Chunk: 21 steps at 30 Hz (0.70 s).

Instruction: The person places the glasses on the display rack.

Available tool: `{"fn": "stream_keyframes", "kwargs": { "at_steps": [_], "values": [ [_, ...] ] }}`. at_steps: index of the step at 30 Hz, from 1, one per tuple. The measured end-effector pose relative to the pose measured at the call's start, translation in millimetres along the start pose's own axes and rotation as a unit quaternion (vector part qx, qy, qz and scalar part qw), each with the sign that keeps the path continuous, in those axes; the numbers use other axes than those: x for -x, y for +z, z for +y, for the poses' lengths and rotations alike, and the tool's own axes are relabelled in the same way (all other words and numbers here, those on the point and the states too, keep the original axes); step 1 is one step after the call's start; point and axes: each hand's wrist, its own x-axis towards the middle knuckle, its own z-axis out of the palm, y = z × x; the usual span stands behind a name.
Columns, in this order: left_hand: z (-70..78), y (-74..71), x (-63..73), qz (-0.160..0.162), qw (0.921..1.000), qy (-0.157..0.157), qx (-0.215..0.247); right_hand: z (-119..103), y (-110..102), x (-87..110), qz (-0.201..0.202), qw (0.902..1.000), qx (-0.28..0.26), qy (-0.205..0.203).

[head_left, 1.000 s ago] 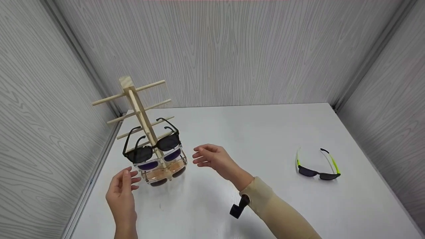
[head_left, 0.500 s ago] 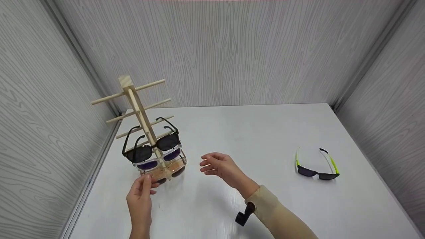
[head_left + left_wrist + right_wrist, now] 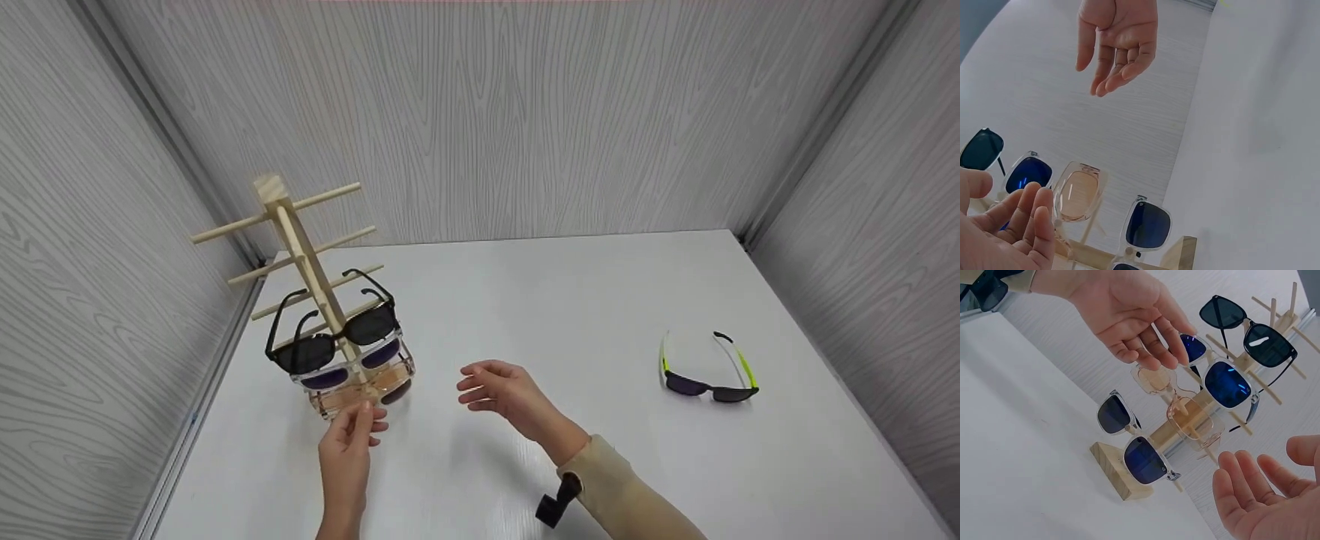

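My left hand [image 3: 349, 450] is at the lower front of a wooden glasses stand [image 3: 304, 255], fingers loosely bent and holding nothing. It overlaps the lowest glasses in the head view. To its right, my right hand [image 3: 510, 397] hovers over the table, relaxed and apart from the stand. Black sunglasses [image 3: 371, 324] hang uppermost. Below come clear-framed sunglasses with blue lenses [image 3: 1227, 384], pale peach-tinted glasses [image 3: 1188, 417] and, lowest, clear-framed sunglasses with dark blue lenses [image 3: 1144, 460]. The left hand partly covers the blue-lensed pair in the right wrist view.
Sunglasses with yellow-green temples [image 3: 712, 388] lie unfolded on the right of the white table [image 3: 570, 300]. Bare pegs [image 3: 326, 196] stick out from the stand's upper part. Grey wood-grain panels [image 3: 480, 120] enclose the table at the back and sides.
My left hand has moved right, from beside the stand to in front of its lowest glasses. My right hand has shifted slightly right and down, away from the stand. The glasses remain on their pegs.
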Motion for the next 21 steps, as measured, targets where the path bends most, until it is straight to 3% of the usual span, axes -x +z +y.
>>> {"fn": "stream_keyframes", "kwargs": {
  "at_steps": [13, 21],
  "values": [
    [-12.4, 23.6, -1.2, -0.049, 0.9988, -0.008, 0.002, 19.5, -27.9, 13.3, 0.039, 0.999, -0.016, 0.016],
    [-15.7, 36.4, -1.3, -0.066, 0.9977, 0.006, 0.013, 25.6, -41.9, 20.0, 0.062, 0.9971, -0.038, 0.022]
  ]
}}
